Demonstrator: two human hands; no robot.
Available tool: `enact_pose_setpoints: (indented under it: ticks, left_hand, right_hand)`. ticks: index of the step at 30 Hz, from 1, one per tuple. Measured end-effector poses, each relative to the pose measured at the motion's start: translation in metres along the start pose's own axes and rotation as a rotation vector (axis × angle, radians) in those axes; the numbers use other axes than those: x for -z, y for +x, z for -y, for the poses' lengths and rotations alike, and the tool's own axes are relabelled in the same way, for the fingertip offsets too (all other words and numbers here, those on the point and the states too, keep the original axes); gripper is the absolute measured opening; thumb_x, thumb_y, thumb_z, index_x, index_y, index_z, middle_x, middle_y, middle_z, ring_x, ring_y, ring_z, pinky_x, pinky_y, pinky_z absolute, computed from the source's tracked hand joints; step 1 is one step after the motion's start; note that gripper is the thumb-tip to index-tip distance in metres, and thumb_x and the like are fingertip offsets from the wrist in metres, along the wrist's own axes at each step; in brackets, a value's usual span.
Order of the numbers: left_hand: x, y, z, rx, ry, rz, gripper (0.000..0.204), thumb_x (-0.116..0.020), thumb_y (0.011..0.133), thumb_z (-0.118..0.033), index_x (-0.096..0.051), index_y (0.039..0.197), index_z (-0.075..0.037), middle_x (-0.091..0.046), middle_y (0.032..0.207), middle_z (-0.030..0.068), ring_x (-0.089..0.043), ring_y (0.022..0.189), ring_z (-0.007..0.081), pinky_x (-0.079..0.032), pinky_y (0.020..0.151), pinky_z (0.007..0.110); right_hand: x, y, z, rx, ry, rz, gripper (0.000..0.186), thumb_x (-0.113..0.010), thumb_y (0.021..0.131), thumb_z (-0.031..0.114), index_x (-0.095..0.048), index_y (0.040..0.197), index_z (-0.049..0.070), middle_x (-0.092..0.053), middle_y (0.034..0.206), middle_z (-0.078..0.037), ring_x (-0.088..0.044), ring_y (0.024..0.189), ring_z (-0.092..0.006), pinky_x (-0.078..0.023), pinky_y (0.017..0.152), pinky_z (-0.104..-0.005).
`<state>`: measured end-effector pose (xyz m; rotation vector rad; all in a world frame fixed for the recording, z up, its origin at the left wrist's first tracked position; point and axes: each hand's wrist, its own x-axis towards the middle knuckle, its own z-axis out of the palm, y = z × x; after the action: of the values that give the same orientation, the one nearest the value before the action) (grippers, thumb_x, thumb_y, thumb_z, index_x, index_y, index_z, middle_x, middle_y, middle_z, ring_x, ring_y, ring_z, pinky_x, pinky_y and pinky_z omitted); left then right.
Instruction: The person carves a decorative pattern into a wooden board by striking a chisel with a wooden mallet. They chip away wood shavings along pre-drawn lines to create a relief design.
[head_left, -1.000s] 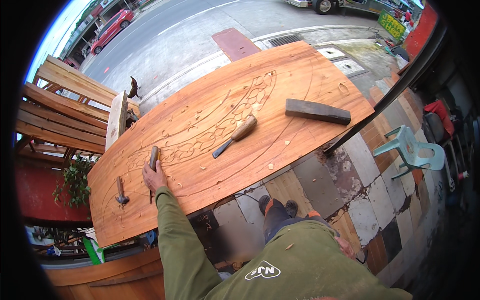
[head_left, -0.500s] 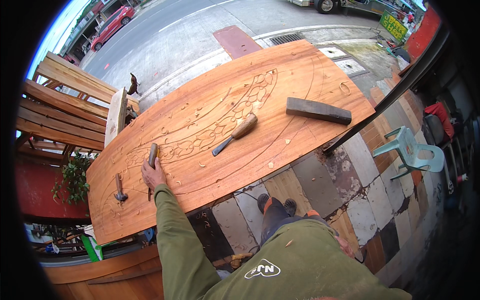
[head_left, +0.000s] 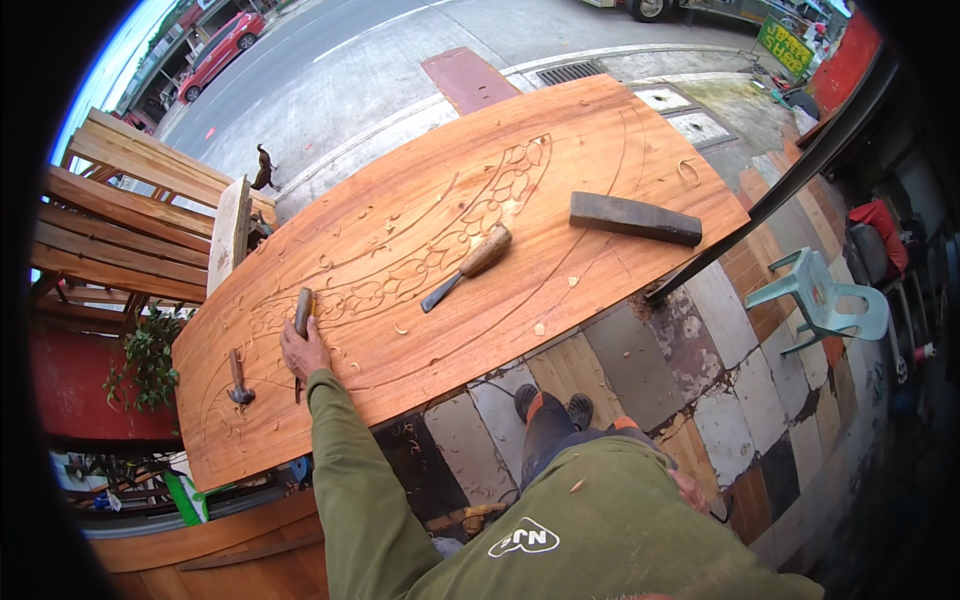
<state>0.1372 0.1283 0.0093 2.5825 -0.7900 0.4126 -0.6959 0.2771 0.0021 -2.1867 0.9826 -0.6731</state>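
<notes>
Far left, stacked planks (head_left: pixel 130 235), a leafy plant (head_left: pixel 145 365) below them and a red car (head_left: pixel 222 57) on the road behind. Dark bird (head_left: pixel 264 168) stands near the panel's far-left edge. Wooden panel (head_left: pixel 440 355) spans the middle, raised above the tiled floor (head_left: pixel 650 370), curved floral carving (head_left: pixel 430 265) on its top, loose shavings scattered about. Hammer (head_left: pixel 239 380) lies near the panel's left end, handle pointing away from the person, dark head nearer. Just right of it, left hand (head_left: pixel 305 352) rests on the panel, fingers closed round a wood-handled tool (head_left: pixel 303 303); handle end pokes out beyond the fingers, thin dark shaft shows on the wrist side. Right of center, chisel (head_left: pixel 468 268) lies loose by the carving, wooden handle up-right, metal blade down-left. Further right, dark rectangular block (head_left: pixel 635 218) lies flat on the panel. Below it, right hand (head_left: pixel 690 492) hangs at the person's side, well apart from the panel, partly behind the green shirt (head_left: pixel 590 510); can't tell whether it's open or closed. Far right, pale green plastic chair (head_left: pixel 820 300) stands on the tiles.
</notes>
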Motion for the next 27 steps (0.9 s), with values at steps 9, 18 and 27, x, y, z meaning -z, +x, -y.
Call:
enact_pose_setpoints:
  ticks: [9, 18, 27]
  left_hand:
    - [-0.0002, 0.0008, 0.0029, 0.011, 0.011, 0.004, 0.072, -0.066, 0.105, -0.058, -0.061, 0.152, -0.003, -0.062, 0.151, 0.0228, -0.060, 0.137, 0.0419, -0.049, 0.115, 0.050]
    - [-0.0020, -0.0006, 0.0012, 0.013, 0.019, -0.001, 0.067, -0.066, 0.106, -0.054, -0.059, 0.154, -0.007, -0.062, 0.150, 0.0197, -0.061, 0.135, 0.0404, -0.050, 0.113, 0.050]
    - [-0.0055, 0.0009, 0.0029, -0.006, 0.020, -0.016, 0.067, -0.066, 0.106, -0.054, -0.059, 0.154, -0.007, -0.062, 0.149, 0.0198, -0.061, 0.135, 0.0405, -0.050, 0.113, 0.050]
  right_hand:
    - [0.0003, -0.0029, 0.0014, 0.001, 0.014, 0.003, 0.043, -0.055, 0.114, 0.019, -0.049, 0.155, 0.009, -0.061, 0.151, -0.022, -0.062, 0.140, -0.0418, -0.052, 0.116, -0.0508]
    - [0.0013, -0.0040, 0.0006, 0.001, 0.018, 0.000, 0.042, -0.054, 0.114, 0.018, -0.048, 0.155, 0.009, -0.060, 0.152, -0.022, -0.062, 0.141, -0.0418, -0.052, 0.116, -0.0508]
    - [-0.0020, -0.0016, 0.0017, 0.003, 0.032, -0.024, 0.042, -0.053, 0.115, 0.018, -0.048, 0.156, 0.010, -0.060, 0.153, -0.022, -0.061, 0.141, -0.0419, -0.052, 0.116, -0.0508]
